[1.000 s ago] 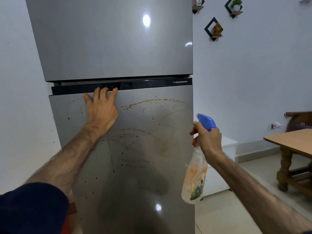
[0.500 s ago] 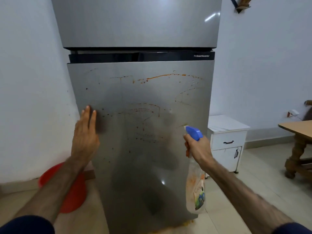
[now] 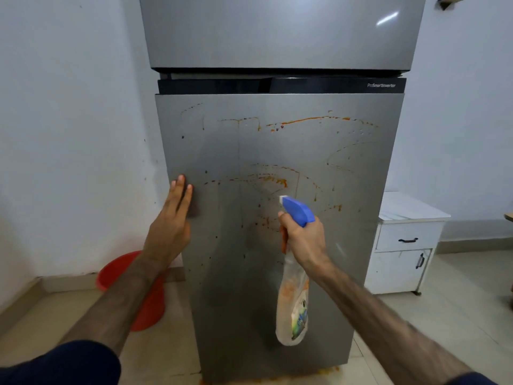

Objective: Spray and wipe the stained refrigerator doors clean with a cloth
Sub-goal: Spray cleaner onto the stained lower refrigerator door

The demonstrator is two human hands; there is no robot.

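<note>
I stand before the refrigerator, my left hand at its lower door's left edge, the spray bottle in my right hand before the door's middle. Left sits a basin; right, a cabinet.

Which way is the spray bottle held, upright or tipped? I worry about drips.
Upright: the right hand grips the spray bottle below its blue head, body hanging down.

The black strip between the two refrigerator doors carries the marking "ProSmartInverter" at its right end. The spray bottle bears a coloured label; its print is too blurred to read.
</note>
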